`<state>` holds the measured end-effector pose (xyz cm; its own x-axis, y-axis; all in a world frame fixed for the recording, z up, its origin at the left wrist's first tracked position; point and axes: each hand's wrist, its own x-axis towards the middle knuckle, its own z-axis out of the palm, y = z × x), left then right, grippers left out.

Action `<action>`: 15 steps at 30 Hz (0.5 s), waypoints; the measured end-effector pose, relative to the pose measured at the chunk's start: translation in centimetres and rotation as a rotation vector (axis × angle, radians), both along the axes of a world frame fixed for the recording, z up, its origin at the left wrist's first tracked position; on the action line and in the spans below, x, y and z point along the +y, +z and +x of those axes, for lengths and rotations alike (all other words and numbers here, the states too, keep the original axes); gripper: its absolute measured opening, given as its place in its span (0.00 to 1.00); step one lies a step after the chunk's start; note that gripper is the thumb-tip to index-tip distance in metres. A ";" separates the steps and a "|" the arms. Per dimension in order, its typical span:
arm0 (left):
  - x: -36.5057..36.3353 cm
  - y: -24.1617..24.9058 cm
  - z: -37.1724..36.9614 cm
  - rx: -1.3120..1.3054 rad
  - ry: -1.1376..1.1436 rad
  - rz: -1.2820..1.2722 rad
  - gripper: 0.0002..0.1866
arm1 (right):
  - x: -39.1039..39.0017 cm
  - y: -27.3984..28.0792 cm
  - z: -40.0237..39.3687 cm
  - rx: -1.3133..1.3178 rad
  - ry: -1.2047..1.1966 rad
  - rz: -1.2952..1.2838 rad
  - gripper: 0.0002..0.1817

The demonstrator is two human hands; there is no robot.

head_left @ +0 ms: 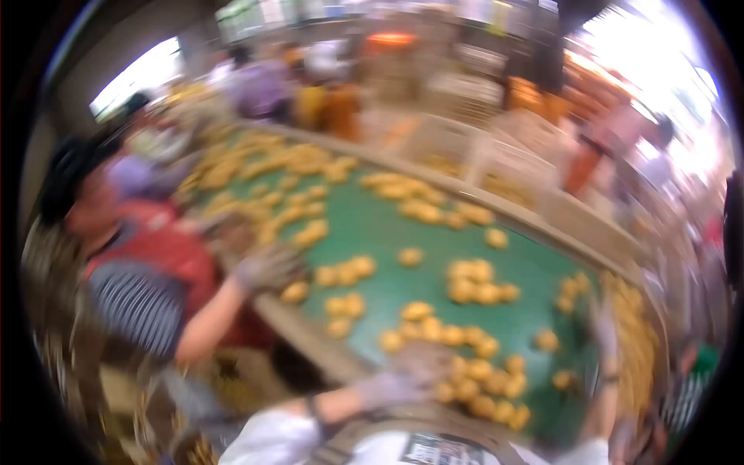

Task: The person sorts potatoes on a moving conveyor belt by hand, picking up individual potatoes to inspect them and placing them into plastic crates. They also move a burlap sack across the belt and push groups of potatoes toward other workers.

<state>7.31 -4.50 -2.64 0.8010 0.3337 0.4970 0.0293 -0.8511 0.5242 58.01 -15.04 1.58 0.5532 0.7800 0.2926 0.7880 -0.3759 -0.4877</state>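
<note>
Round yellow-brown potatoes point(488, 380) lie in loose groups on a green conveyor belt point(380, 232). At the belt's near edge is my left hand point(418, 370) in a pale glove, its wrist banded dark. It is right beside a cluster of potatoes and seems to touch some; blur hides its fingers. Farther right, my gloved right hand point(603, 325) reaches over the belt's right end, close to a few potatoes point(572, 291). Motion smears its fingers too, so I cannot make out whether it holds anything.
To my left a co-worker in a red vest point(159, 232) has gloved hands point(271, 267) at the belt. Crates point(442, 143) stand along the far rail. More potatoes point(632, 349) fill a channel on the right. A basket point(232, 387) stands below at left. Other people work behind.
</note>
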 end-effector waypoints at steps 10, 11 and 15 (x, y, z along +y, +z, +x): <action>10.5 1.7 -7.5 0.508 0.733 0.337 0.26 | 1.7 -0.3 -22.8 -0.196 0.903 -0.311 0.39; 11.4 2.3 -9.3 0.533 0.802 0.238 0.26 | 2.4 -0.3 -24.0 -0.209 0.895 -0.323 0.39; 9.9 3.3 -13.4 0.548 0.948 0.042 0.29 | 2.7 0.3 -26.5 -0.280 0.915 -0.344 0.38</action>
